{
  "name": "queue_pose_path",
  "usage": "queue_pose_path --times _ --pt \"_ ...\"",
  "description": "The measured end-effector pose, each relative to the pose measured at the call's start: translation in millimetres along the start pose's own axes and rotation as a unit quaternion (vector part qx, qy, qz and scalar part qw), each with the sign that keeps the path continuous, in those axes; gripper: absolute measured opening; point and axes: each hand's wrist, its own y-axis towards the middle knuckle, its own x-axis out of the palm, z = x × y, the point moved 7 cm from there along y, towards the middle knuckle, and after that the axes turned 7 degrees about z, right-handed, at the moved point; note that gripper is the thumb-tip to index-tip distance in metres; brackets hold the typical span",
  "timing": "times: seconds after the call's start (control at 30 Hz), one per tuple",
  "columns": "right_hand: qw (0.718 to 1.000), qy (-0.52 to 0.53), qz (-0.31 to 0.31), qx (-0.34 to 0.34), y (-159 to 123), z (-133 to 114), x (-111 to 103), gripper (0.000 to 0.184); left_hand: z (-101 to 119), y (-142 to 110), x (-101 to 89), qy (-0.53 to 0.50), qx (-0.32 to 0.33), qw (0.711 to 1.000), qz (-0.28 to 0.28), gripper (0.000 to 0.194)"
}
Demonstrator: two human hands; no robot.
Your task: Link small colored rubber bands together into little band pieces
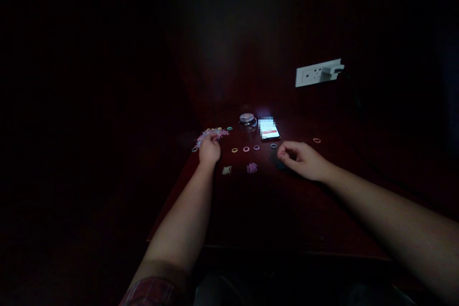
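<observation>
Left hand (210,150): fingers curled, thumb and forefinger close together, over the near right part of a loose, mixed pile of small thin bands, mostly pink and lilac (201,140). Can't tell if a band is pinched; fingertips too small and dim. Pile spreads out left of and beyond the fingers.

Right hand (299,159): thumb and forefinger tips bent together, roundish gap behind them, other fingers folded. Can't tell if anything is between the tips. Just below the tips, partly in shadow: small dark teal clump of bands (280,165). Blue-grey ring-shaped band (273,146) just beside the tips, on the far left side.

Between hands, single ring-shaped bands in a rough row, left to right: yellow (234,150), pink (246,149), purple (256,147), then the blue-grey one. Nearer the person: pale yellow clump of bands (226,170) and pinkish-purple clump of bands (252,168), apart from each other. Green-teal ring-shaped band (229,128) at the pile's far right end. Reddish-pink ring-shaped band (316,140) alone, beyond the right hand and to its right.

Farther: clear round lidded container (247,123), lit phone (269,129) lying screen up just right of it. All on dark red glossy table (251,215). White wall socket panel (310,75) behind, white plug (337,69) in its right end.
</observation>
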Motion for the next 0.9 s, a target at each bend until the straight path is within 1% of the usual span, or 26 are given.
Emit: queue_pose_path --times 0.03,0.07,0.13,0.23,0.33,0.5,0.67,0.8,0.9 --pt "1.000 -0.006 -0.003 -0.001 -0.1 -0.5 0.3 0.013 -12.5 1.8 5.9 0.015 -0.043 0.999 -0.020 0.035" --pt "1.000 -0.012 0.001 0.001 0.0 -0.6 -0.3 0.013 -20.2 3.2 10.2 0.020 -0.058 0.998 -0.028 0.038" --pt "1.000 -0.014 0.000 0.003 -0.1 -1.5 0.0 0.013 -30.3 4.9 15.3 0.028 -0.072 0.997 -0.024 0.045" --pt "1.000 -0.011 -0.006 0.003 -0.2 -2.2 0.9 0.013 -36.1 5.6 20.4 0.039 -0.074 0.996 -0.023 0.045" --pt "1.000 -0.011 -0.007 0.000 -0.1 -0.3 1.0 0.012 -36.3 5.7 23.4 0.058 -0.065 0.996 -0.033 0.042" --pt "1.000 -0.009 0.003 -0.003 0.7 2.4 -0.1 0.011 -33.1 5.0 25.8 0.099 -0.050 0.992 -0.057 0.042" --pt "1.000 -0.002 0.008 0.001 1.2 0.3 -1.2 0.013 -23.7 1.5 26.9 0.139 -0.040 0.986 -0.081 0.042" --pt "1.000 0.011 0.003 0.004 1.5 2.1 0.3 0.012 -14.9 -1.8 26.0 0.163 -0.027 0.983 -0.082 0.042" --pt "1.000 0.022 0.002 0.006 1.7 3.7 1.4 0.012 -12.6 -2.9 23.9 0.178 -0.028 0.981 -0.074 0.042"
